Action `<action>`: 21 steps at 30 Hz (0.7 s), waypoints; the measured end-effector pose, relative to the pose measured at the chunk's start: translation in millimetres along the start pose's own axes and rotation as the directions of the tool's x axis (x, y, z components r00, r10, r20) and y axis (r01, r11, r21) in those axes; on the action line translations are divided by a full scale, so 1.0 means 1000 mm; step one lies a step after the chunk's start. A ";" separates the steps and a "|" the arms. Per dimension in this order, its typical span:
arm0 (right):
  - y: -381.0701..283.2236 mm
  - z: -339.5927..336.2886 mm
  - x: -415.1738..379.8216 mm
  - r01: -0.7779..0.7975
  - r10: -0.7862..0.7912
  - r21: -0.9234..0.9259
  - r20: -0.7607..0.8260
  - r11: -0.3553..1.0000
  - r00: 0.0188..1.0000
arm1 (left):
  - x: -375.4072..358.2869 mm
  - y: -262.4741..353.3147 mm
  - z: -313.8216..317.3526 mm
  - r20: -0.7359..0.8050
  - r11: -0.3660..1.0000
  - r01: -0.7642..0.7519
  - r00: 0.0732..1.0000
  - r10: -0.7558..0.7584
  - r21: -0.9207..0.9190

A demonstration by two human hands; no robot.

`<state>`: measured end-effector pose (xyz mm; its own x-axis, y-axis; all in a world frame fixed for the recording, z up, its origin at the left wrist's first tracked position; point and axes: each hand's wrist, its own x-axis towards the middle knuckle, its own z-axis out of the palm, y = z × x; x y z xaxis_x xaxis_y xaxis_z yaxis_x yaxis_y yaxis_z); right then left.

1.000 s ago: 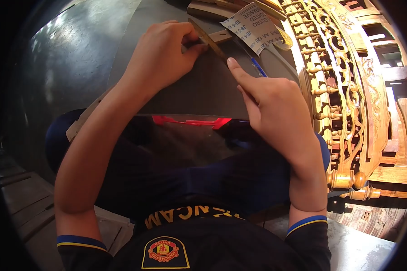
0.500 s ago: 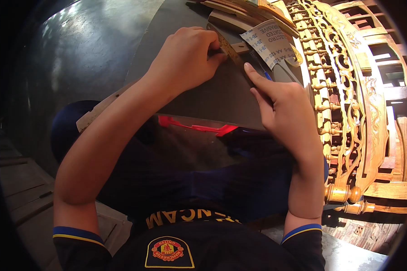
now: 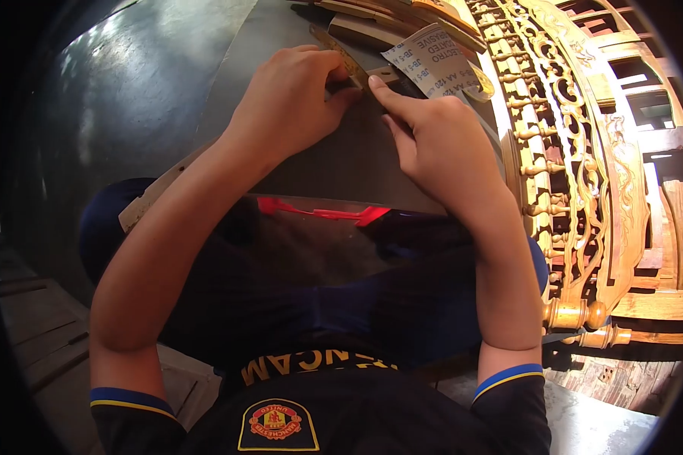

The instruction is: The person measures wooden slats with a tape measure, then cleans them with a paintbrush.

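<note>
- Over the dark bench (image 3: 319,171), toward its far side, we have the narrow brown-yellow strip (image 3: 325,41) between our hands, left of the printed abrasive sheet (image 3: 432,54).
- Our left hand (image 3: 284,106) looks clenched in a pinch, index finger and thumb drawn in at the strip's middle stretch.
- Our right hand (image 3: 451,144) sets its index fingertip by the strip's near end; the palm hides whether that grip is closed on anything, so we cannot tell.
- Lengthwise, the strip slants: its bare far end points away from us and leftward, its near end back toward our right hand.
- We judge it light and stiff, thin enough to twist if pinched at one spot alone, and not very fragile.
- Its smooth-looking face may slide a little under dusty skin.
- We would take it by the long edges, near the middle, with a second hold at the near end to steady its line.
</note>
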<state>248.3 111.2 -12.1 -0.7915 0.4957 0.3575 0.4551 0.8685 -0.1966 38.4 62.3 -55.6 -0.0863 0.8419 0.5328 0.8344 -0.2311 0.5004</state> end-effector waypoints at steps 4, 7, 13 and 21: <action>-0.016 -0.035 -0.033 -0.108 0.106 0.003 0.137 0.994 0.985 | -0.002 -0.002 0.001 0.004 1.000 0.001 1.000 -0.001 0.002; -0.015 -0.036 -0.026 -0.077 0.077 -0.005 0.153 0.997 0.985 | -0.003 -0.003 -0.002 -0.027 1.000 0.003 1.000 -0.002 0.011; -0.003 -0.012 -0.018 -0.038 0.037 0.027 0.035 0.999 0.999 | 0.000 0.001 0.000 0.005 1.000 -0.008 1.000 0.008 0.005; 0.005 0.019 0.001 -0.006 0.006 0.002 -0.083 1.000 0.997 | 0.000 -0.001 0.002 0.003 0.999 -0.036 0.999 0.036 0.016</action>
<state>242.0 116.1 -30.2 -0.7524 0.4984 0.4307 0.4589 0.8657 -0.2000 38.5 64.0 -57.9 -0.0543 0.8343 0.5486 0.8453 -0.2540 0.4700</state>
